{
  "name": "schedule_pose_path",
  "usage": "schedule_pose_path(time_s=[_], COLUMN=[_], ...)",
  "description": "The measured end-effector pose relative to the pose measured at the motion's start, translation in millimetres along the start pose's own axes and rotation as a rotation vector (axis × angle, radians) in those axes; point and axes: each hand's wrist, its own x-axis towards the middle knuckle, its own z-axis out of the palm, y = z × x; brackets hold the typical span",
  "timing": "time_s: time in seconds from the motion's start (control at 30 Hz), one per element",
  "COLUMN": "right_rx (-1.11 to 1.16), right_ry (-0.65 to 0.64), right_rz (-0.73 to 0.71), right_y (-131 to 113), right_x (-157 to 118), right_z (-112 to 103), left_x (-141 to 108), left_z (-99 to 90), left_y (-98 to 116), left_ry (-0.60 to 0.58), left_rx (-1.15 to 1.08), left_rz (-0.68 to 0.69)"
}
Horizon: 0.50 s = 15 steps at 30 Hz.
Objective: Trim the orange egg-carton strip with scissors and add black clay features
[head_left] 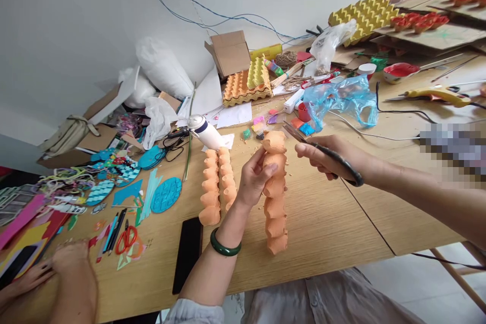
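Orange egg carton strip (pixel 275 197) sits clamped in our left hand (pixel 255 177); our right hand (pixel 322 157) grips scissors (pixel 299 136) with fingers together; a blur (pixel 453 149) hides part of the wooden table (pixel 326 223) at three o'clock.

The moulded egg-carton strip (pixel 275 192) is a soft salmon orange, its cups giving a scalloped outline, and a second strip (pixel 217 187) just beside it matches. The scissors (pixel 326 152) have glossy black handles and dull grey blades. A deep green bangle (pixel 226 243) shines on the wrist. The crumpled plastic bag (pixel 341 101) is translucent pale blue. Farther off, the egg tray (pixel 364 17) is bright yellow with a zigzag ridge pattern. The teal disc (pixel 165 195) seems to bear a raised woven pattern, though that is hard to be sure of here. The teal leaf cut-out (pixel 99 192) has white zigzags. The smaller scissors (pixel 126 239) have red handles.
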Motion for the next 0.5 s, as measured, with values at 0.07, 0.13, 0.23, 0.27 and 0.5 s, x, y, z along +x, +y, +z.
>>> schedule_pose_path(time_s=[0.07, 0.13, 0.23, 0.27, 0.5], right_rx=[-0.162, -0.241, -0.272, -0.287, -0.521], right_ry=[0.111, 0.191, 0.227, 0.226, 0.223], right_rz=[-0.098, -0.149, -0.172, -0.177, -0.174], right_y=[7.2, 13.7, 18.0, 17.5, -3.0], right_x=[0.9, 2.0, 3.4, 3.6, 1.2], right_z=[4.6, 12.1, 25.5, 29.6, 47.6], left_x=[-0.5, -1.3, -2.4, -2.6, -5.3], left_z=[1.4, 3.2, 5.8, 6.4, 4.9], left_y=[1.5, 2.3, 1.1, 0.2, -4.6], left_ry=[0.012, 0.021, 0.074, 0.096, 0.182], left_rx=[-0.003, -0.003, -0.010, -0.015, 0.016], left_rz=[-0.006, 0.008, 0.074, 0.100, 0.195])
